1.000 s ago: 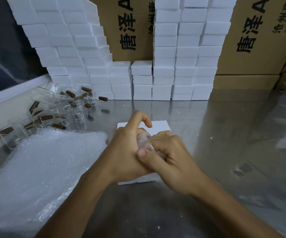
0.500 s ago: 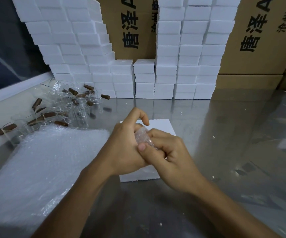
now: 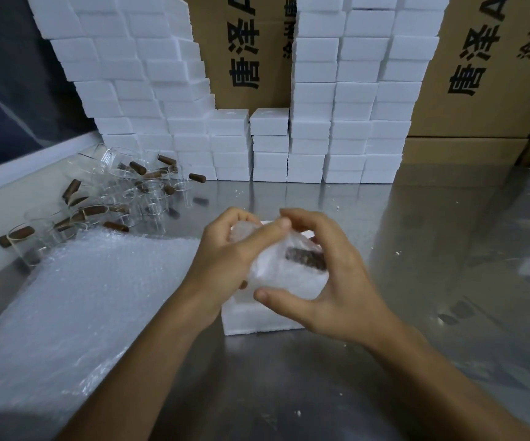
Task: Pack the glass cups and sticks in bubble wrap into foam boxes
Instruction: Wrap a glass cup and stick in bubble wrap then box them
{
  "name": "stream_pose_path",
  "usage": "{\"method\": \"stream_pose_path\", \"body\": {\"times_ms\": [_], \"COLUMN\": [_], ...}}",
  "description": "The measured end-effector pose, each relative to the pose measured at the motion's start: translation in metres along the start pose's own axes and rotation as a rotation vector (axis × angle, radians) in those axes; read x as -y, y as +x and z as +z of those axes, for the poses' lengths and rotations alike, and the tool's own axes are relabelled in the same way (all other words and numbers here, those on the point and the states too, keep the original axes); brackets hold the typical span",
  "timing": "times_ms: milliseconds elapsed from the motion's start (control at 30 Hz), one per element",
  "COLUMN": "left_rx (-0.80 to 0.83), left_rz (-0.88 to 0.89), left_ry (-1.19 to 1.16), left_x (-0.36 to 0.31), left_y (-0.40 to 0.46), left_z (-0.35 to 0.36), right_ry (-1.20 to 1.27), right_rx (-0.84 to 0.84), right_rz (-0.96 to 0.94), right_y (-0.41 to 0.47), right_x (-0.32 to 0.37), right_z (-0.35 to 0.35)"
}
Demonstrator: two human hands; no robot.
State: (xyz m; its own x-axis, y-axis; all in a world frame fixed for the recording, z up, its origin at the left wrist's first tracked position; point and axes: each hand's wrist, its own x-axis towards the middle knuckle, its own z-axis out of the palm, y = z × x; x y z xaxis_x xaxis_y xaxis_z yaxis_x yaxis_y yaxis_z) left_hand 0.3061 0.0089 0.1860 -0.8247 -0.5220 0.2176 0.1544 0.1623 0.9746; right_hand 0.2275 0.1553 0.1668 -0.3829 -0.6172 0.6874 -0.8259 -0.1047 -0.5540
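The light is dim and cool, falling from above and somewhat ahead, so the brushed grey metal tabletop (image 3: pixel 432 249) carries soft pale reflections and a streaked glare on its right side. The stacked white foam blocks (image 3: pixel 337 100) are the brightest area, nearly washed out, with faint seams. Wide-angle distortion bends the brown printed cardboard cartons (image 3: pixel 480 58) outward at the edges. Fine detail is soft; the forearms at the bottom blur slightly.
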Motion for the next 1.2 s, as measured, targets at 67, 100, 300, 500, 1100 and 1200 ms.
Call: {"method": "stream_pose_path", "body": {"times_ms": [67,100,300,500,1100,1200], "left_rx": [0.012,0.026,0.282,0.502,0.159,0.171], "left_rz": [-0.116,-0.15,-0.247,-0.111,-0.044,-0.028], "left_ry": [-0.067,-0.062,-0.316,-0.441,-0.172,-0.138], "left_x": [-0.001,-0.002,-0.004,-0.003,0.003,0.004], "left_y": [-0.001,-0.002,-0.006,-0.002,-0.001,-0.002], "left_z": [0.0,0.001,0.001,-0.017,-0.005,-0.006], "right_ry": [-0.048,-0.074,0.288,0.5,0.976,0.963], "right_rx": [0.016,0.016,-0.02,-0.013,-0.169,-0.139], "right_rz": [-0.004,-0.007,0.244,0.401,0.672,0.668], "right_y": [0.001,0.001,0.002,0.008,0.014,0.011], "right_x": [-0.006,-0.007,-0.004,-0.005,-0.001,-0.004], "right_z": [-0.003,-0.003,-0.008,-0.021,-0.014,-0.014]}}
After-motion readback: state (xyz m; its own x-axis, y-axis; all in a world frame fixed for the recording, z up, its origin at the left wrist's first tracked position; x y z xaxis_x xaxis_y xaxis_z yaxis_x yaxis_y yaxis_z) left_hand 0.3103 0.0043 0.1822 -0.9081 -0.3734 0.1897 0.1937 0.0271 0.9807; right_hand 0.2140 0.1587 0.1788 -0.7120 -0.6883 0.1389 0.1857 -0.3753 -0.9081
